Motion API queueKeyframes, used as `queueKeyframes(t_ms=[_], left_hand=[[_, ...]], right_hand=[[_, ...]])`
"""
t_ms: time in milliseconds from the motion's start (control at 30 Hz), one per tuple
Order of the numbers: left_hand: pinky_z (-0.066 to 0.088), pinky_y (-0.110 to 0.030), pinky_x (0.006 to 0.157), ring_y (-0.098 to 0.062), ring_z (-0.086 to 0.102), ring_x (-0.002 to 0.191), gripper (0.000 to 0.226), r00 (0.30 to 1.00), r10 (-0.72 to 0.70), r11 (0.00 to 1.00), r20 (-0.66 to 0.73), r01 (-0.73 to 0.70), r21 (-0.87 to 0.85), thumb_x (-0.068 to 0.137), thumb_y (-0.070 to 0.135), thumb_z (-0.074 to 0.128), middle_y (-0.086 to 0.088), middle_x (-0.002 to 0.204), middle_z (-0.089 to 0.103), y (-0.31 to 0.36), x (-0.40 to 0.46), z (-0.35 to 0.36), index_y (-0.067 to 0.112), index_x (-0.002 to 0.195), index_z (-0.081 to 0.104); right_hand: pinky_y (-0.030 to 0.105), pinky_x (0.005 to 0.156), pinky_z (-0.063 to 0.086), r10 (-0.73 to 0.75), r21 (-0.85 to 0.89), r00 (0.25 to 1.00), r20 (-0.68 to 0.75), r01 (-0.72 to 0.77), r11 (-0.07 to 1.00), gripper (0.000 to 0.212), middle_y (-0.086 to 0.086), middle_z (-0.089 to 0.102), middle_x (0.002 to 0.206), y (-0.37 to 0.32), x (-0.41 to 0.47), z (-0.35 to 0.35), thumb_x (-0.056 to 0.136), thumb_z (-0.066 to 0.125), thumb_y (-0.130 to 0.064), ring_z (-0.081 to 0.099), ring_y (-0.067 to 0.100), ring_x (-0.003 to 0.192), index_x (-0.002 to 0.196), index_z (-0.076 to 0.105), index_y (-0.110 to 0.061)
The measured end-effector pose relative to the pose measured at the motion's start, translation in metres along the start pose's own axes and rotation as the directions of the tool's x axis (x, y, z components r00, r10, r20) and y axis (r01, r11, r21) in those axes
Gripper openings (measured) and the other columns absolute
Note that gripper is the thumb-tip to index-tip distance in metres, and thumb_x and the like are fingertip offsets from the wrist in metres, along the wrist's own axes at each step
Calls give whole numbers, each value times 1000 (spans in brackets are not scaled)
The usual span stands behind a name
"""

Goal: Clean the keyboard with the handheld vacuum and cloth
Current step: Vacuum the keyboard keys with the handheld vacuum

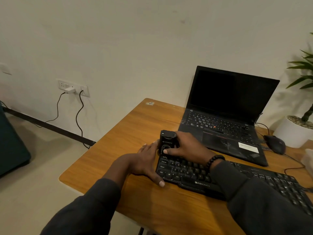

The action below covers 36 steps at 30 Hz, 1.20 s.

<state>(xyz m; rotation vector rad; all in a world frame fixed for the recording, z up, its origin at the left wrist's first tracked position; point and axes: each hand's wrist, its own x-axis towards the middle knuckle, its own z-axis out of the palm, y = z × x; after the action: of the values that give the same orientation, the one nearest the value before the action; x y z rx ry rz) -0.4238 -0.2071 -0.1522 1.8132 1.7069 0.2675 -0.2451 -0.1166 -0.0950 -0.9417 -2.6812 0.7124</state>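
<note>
Head view: I am looking down over two dark sleeves at a warm, wood-grain desk (128, 126) with rounded corners.
Left hand: my left hand (145, 164) lies flat, fingers straight, pressing against the left end of the keyboard to steady it; it grips nothing.
Right hand: my right hand (185, 146), with a beaded bracelet at the wrist, is wrapped around the handheld vacuum, thumb across its front.
Handheld vacuum: the handheld vacuum (166, 141) is a small, boxy, matte black unit, standing upright on the keyboard's top left corner.
Keyboard: the keyboard (194, 175) is a black plastic wired board with raised keys and white lettering, lying slantwise across the near desk.
Progress: I judge vacuuming to be at its start, at the first corner, with the rest of the keys left to cover. I see no cloth, so wiping looks not yet done.
Farther back: an open black laptop (227, 106) with a dark screen sits behind the keyboard, a glossy black mouse (275, 144) beside it.
Farthest: a smooth white pot (291, 134) holds a green plant; cables hang from a wall socket (74, 88).
</note>
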Motion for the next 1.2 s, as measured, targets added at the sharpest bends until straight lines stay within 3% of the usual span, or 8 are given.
queueKeyframes(t_ms=[133,200,300,400,567,767,1000,1200], left_hand=[[-4,-59,119,-36,-19,148,153,999,-45,999,28,45,6,53,65,87,2,165,-12,-1,2,0,38,148,-29],[-3,-59,118,-36,-19,148,152,998,-51,999,27,50,13,53,65,87,2,165,-12,0,3,0,39,148,-30],[-3,-59,118,-36,-19,148,152,998,-52,999,23,52,8,54,64,87,2,165,-12,1,2,0,38,149,-29],[-3,-57,119,-34,-16,149,152,999,-31,999,12,31,21,55,63,87,2,165,-10,2,1,0,35,150,-27],[-4,-57,118,-35,-19,148,149,999,-49,999,17,49,1,58,57,88,2,165,-13,6,-1,-1,35,150,-27],[-5,-58,118,-35,-18,149,151,999,-32,999,15,32,17,55,64,87,3,165,-11,2,1,1,35,150,-27],[-4,-59,118,-36,-20,148,149,999,-48,999,12,48,-3,56,62,87,2,165,-13,1,0,2,39,149,-28],[-1,-62,119,-36,-18,148,151,999,-45,999,18,45,-4,52,67,85,2,165,-11,0,1,2,40,149,-27]], right_hand=[[9,67,40,16,-113,997,73,-8,994,43,-10,59,106,5,0,-17,80,75,-37,55,2,91,115,56,-19],[9,67,40,28,-179,1000,11,-26,983,40,-6,58,106,5,1,-25,81,75,-31,53,5,92,113,57,-16],[14,78,44,77,-84,993,-88,-84,993,43,-4,61,113,7,1,-23,80,76,-30,56,8,99,117,57,-16],[13,73,43,96,26,995,-26,-95,995,46,-8,62,111,6,-2,-10,80,75,-37,57,5,96,119,56,-19],[18,84,42,121,-94,983,-140,-135,986,45,-2,58,117,10,2,-13,82,74,-29,54,12,107,121,55,-16],[9,65,38,128,68,987,-95,-122,990,44,-14,56,100,10,-2,-6,80,75,-37,53,1,89,116,56,-19],[16,74,50,152,-87,988,31,-148,985,49,-7,62,108,25,-11,-28,77,78,-39,59,8,95,114,56,-16],[14,71,46,133,-15,990,-51,-134,991,47,-9,63,107,19,-8,-23,78,77,-36,59,6,96,116,57,-18]])
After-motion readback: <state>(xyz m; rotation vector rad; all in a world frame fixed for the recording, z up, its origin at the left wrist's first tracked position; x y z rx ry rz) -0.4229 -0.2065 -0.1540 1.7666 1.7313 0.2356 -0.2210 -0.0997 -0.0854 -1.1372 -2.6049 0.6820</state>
